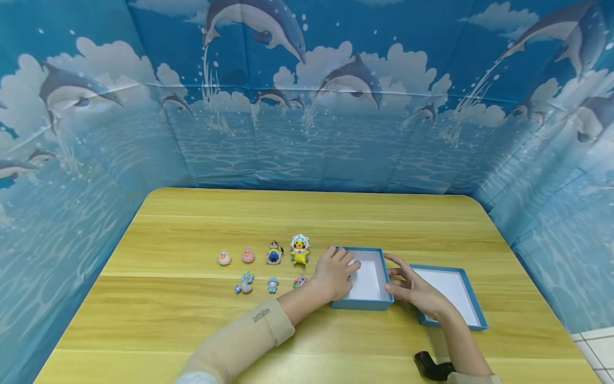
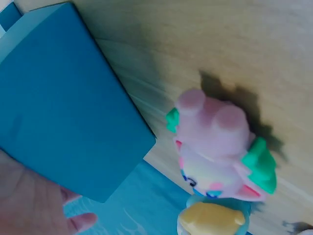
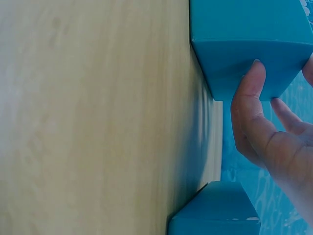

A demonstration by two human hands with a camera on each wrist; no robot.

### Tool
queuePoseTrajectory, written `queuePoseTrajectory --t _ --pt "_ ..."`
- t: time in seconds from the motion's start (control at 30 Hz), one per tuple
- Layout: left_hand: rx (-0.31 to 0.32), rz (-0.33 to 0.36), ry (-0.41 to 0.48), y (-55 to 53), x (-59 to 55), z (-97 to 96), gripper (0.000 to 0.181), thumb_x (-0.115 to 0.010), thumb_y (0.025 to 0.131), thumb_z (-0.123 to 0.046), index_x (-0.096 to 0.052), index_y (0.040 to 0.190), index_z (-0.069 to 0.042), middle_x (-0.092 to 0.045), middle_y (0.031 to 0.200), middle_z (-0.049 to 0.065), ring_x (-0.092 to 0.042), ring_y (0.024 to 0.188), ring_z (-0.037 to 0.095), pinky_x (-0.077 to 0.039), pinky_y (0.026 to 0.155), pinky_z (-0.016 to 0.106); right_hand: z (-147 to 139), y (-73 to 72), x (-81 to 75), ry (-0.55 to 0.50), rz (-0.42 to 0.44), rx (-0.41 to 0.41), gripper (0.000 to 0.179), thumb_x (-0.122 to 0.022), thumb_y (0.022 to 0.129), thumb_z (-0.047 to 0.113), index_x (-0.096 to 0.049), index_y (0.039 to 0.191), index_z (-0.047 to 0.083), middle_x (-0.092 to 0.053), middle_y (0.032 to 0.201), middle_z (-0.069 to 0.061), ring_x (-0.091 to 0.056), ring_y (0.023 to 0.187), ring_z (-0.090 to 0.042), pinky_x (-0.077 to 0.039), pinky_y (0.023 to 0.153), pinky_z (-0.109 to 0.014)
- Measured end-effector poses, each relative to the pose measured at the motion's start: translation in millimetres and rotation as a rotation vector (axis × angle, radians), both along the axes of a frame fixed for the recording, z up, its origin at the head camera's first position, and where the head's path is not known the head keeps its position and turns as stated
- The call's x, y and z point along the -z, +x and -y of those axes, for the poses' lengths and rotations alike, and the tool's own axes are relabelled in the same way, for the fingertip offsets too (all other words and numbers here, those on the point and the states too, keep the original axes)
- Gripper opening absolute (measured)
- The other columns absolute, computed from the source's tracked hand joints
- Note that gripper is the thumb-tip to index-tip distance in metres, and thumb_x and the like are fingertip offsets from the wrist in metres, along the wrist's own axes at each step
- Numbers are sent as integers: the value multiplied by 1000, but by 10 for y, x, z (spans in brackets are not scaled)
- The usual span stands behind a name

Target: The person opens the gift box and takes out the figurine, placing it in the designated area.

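An open blue box [image 1: 366, 304] with a white inside stands right of the table's middle. My left hand [image 1: 334, 272] reaches over its left rim, fingers spread above the opening; I cannot tell whether anything is under them. My right hand [image 1: 414, 290] holds the box's right side, thumb [image 3: 254, 81] against the outer wall and other fingertips by the rim. Beside my left wrist, a pink figurine [image 2: 215, 127] with green parts lies close to the box, partly hidden by the forearm in the head view.
The blue lid [image 1: 451, 288] lies inside-up to the right. Left are a yellow figurine [image 1: 300, 249], a crowned figurine [image 1: 274, 253], pink duck [image 1: 248, 255], white duck [image 1: 224, 257], small blue figurine [image 1: 273, 284] and grey-blue figurine [image 1: 247, 282]. A black curved object [image 1: 429, 367] lies by the right forearm.
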State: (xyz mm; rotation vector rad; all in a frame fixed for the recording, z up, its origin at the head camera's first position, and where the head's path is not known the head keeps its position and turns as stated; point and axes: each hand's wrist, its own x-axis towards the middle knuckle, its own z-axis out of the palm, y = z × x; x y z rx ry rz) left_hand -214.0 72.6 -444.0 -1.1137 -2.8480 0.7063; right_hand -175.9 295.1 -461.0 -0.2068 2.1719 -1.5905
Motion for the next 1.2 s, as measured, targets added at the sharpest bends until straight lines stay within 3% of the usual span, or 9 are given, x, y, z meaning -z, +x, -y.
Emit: queuePoseTrajectory --t 0.2,0.6,1.0,1.2 --pt "-82 69 -108 -21 -31 -70 44 -31 94 -45 -25 138 -40 -30 137 -10 -25 124 13 -16 105 35 4 -3 3 -4 1 2 73 -55 92 14 -8 147 18 -20 136 -30 -35 119 -45 -45 83 -39" --pt "-129 -22 -315 7 -12 -208 36 -34 94 -44 -28 130 -38 -27 125 -10 -24 115 12 -20 98 34 2 -5 7 -7 8 1 73 -56 91 16 -7 146 17 -19 136 -30 -35 119 -44 -45 84 -39" --pt "-133 -25 -321 25 1 -237 33 -39 94 -43 -31 126 -39 -28 120 -9 -26 113 12 -20 97 35 5 -2 12 -7 1 1 73 -55 92 15 -7 147 17 -19 136 -30 -36 118 -44 -45 83 -39" --pt "-113 -17 -275 32 11 -223 29 -39 95 -41 -33 123 -39 -29 120 -8 -27 113 12 -20 98 36 8 0 13 -8 3 2 73 -55 92 14 -7 146 17 -19 136 -30 -36 118 -44 -45 83 -39"
